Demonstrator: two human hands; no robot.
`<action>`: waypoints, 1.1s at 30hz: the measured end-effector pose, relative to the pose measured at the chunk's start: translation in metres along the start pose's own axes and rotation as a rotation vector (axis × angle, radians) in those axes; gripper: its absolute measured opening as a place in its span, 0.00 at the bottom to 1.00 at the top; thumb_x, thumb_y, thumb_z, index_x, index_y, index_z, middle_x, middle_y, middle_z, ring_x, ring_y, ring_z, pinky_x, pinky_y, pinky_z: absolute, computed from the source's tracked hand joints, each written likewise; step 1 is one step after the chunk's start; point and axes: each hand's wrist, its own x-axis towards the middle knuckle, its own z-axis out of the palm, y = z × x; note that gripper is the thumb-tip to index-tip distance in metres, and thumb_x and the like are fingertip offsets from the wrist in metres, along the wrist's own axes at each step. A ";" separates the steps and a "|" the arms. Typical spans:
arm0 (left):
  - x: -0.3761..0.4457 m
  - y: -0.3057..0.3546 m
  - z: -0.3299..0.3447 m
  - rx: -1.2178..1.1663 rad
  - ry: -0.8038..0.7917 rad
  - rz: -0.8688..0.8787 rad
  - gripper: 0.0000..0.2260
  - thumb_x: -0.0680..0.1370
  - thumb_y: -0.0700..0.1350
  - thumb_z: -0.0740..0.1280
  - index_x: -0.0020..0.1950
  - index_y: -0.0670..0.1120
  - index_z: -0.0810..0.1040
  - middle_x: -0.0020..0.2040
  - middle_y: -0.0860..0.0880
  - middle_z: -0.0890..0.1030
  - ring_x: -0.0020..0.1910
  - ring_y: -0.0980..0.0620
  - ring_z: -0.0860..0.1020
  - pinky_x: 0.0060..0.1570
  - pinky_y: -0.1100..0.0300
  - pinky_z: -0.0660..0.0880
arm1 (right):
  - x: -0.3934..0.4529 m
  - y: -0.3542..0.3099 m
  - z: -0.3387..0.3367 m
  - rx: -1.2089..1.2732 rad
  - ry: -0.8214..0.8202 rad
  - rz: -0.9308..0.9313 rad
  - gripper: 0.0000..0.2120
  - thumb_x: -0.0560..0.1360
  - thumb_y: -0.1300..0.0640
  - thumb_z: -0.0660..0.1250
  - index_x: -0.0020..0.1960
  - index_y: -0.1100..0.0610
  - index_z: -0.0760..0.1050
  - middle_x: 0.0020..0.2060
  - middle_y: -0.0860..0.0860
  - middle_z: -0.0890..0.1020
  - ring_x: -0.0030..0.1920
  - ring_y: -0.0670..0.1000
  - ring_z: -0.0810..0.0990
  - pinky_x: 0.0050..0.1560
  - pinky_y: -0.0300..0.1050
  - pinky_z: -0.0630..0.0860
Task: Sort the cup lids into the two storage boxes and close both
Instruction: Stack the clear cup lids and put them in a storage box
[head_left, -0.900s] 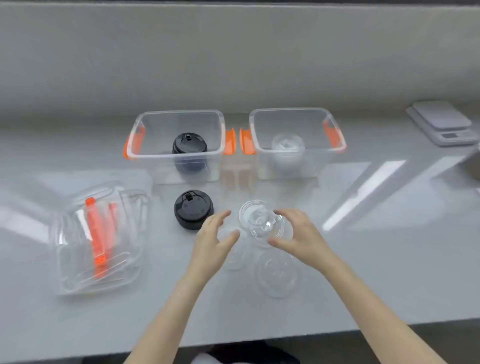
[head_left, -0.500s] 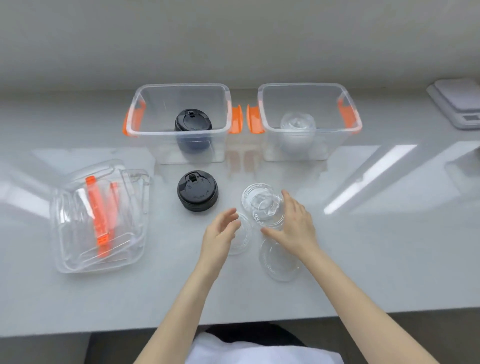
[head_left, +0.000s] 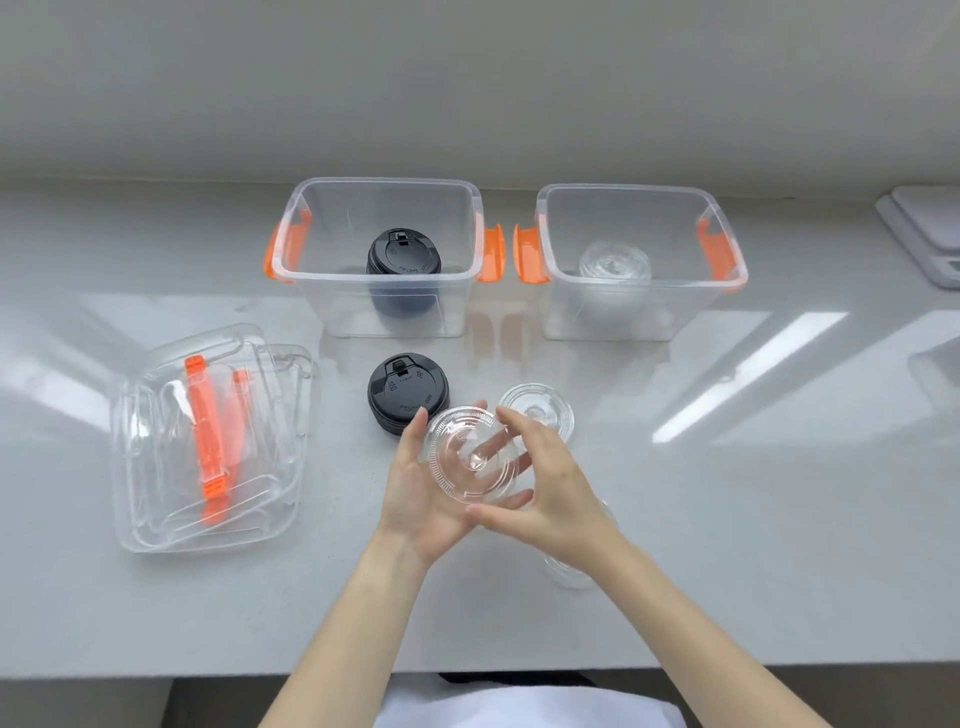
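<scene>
both hands, left hand (head_left: 415, 499) and right hand (head_left: 550, 493), hold a clear lid (head_left: 470, 456), fingers clamped on its rim. a black lid (head_left: 407, 389) sits at eleven o'clock on the desk (head_left: 727, 519).

Both my hands — left hand (head_left: 423, 499), right hand (head_left: 540, 493) — sit mid-desk (head_left: 727, 545) with open surface to my right and toward me. Ahead, the black lid (head_left: 408, 395) and a clear lid (head_left: 540, 413) lie close beyond my fingers, before the two open boxes — left box (head_left: 384, 312), right box (head_left: 639, 317). The stacked box covers (head_left: 213, 441) block the left.
</scene>
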 end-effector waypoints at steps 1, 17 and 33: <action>0.001 0.001 -0.002 -0.013 0.002 -0.001 0.24 0.73 0.63 0.58 0.62 0.51 0.74 0.62 0.42 0.78 0.58 0.37 0.78 0.56 0.38 0.73 | 0.002 0.001 -0.002 0.033 -0.035 0.023 0.42 0.60 0.44 0.74 0.70 0.50 0.61 0.59 0.28 0.63 0.59 0.28 0.63 0.61 0.21 0.58; 0.004 0.029 -0.027 0.010 0.073 0.064 0.24 0.68 0.63 0.60 0.56 0.49 0.78 0.58 0.41 0.79 0.56 0.38 0.78 0.55 0.43 0.74 | 0.059 0.070 -0.014 -0.343 -0.042 0.285 0.47 0.63 0.48 0.75 0.74 0.57 0.55 0.73 0.53 0.63 0.72 0.54 0.60 0.72 0.48 0.58; -0.007 0.019 -0.025 -0.006 0.011 0.140 0.23 0.73 0.58 0.60 0.61 0.45 0.75 0.56 0.42 0.81 0.55 0.42 0.80 0.54 0.48 0.77 | 0.036 -0.018 0.007 0.043 -0.297 0.013 0.51 0.60 0.51 0.78 0.74 0.46 0.52 0.66 0.43 0.68 0.65 0.41 0.67 0.66 0.35 0.63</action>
